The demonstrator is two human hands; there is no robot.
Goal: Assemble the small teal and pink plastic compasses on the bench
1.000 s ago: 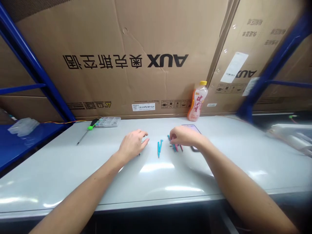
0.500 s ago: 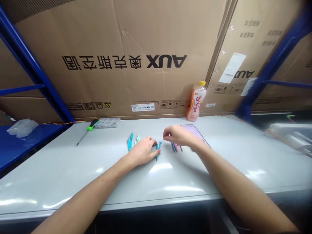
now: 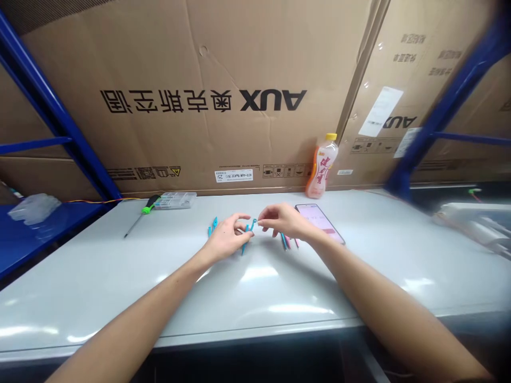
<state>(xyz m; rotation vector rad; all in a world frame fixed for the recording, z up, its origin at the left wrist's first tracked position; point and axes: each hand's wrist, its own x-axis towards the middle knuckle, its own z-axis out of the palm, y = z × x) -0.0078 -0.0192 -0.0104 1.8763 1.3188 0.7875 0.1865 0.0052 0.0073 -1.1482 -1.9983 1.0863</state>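
My left hand (image 3: 227, 238) is closed around a small blue drawing compass (image 3: 244, 248), its legs poking out past the thumb and fingers. To the right, my right hand (image 3: 282, 221) is pinched just beside the ring-shaped end of one leg; whatever lies between its fingertips is too small to make out. Another blue compass (image 3: 214, 223) lies on the table behind my left hand, partly covered by it. Below my right hand are slim teal (image 3: 283, 241) and pink (image 3: 288, 242) pieces, their upper ends hidden by the hand.
A lit phone (image 3: 325, 224) lies right of my right hand. Behind it stands a drink bottle (image 3: 321, 167) with a yellow cap. At the back left are a screwdriver (image 3: 138, 222) and a clear compartment box (image 3: 175, 200). Large cartons (image 3: 239, 58) line the table's back.
My left hand has lifted the compass off the table and shifted slightly left. My right hand has moved left, bringing its pinched fingertips close to the compass's ring end.
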